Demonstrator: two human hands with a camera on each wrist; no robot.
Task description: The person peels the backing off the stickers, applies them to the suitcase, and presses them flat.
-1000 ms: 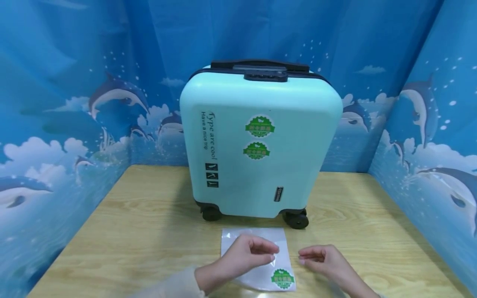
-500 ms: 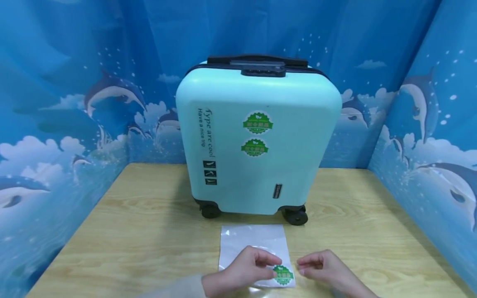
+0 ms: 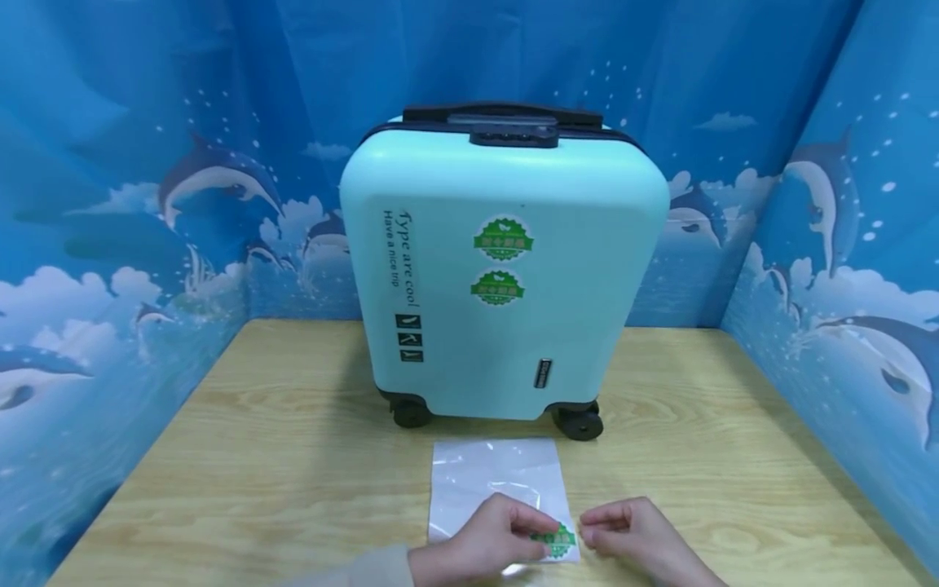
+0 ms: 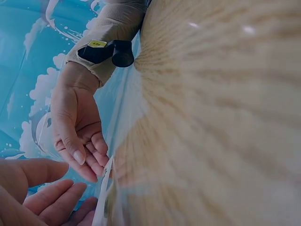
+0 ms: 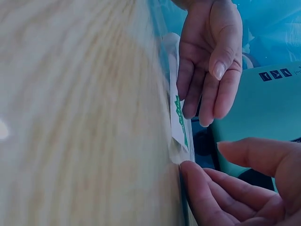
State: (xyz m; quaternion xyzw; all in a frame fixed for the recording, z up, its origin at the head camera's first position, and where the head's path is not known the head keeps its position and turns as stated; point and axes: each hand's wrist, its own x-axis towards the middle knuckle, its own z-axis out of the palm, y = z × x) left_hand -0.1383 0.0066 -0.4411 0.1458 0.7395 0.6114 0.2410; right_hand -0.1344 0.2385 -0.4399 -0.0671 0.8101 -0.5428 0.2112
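A pale glossy sheet (image 3: 499, 465) lies on the table in front of the suitcase, with one green badge-shaped sticker (image 3: 561, 540) at its near right corner. My left hand (image 3: 506, 534) hovers over that corner, its fingers partly covering the sticker in the head view. Thumb and fingers are apart and loosely bent, with nothing held. Just beyond the sheet's right edge is my right hand (image 3: 634, 534), also relaxed. In the right wrist view its fingertips (image 5: 190, 172) come close to the corner below the sticker (image 5: 180, 120). The left hand (image 5: 211, 61) faces it there from above.
A mint-green suitcase (image 3: 469, 350) stands upright on black wheels (image 3: 579, 422) behind the sheet. Two green stickers (image 3: 504, 238) are on its front. The wooden table (image 3: 279, 473) is enclosed by blue curtains (image 3: 308, 49) printed with dolphins.
My left hand has moved right and toward me, from the middle of the sheet to over the sticker. The right hand has shifted slightly left. The view has tilted a little.
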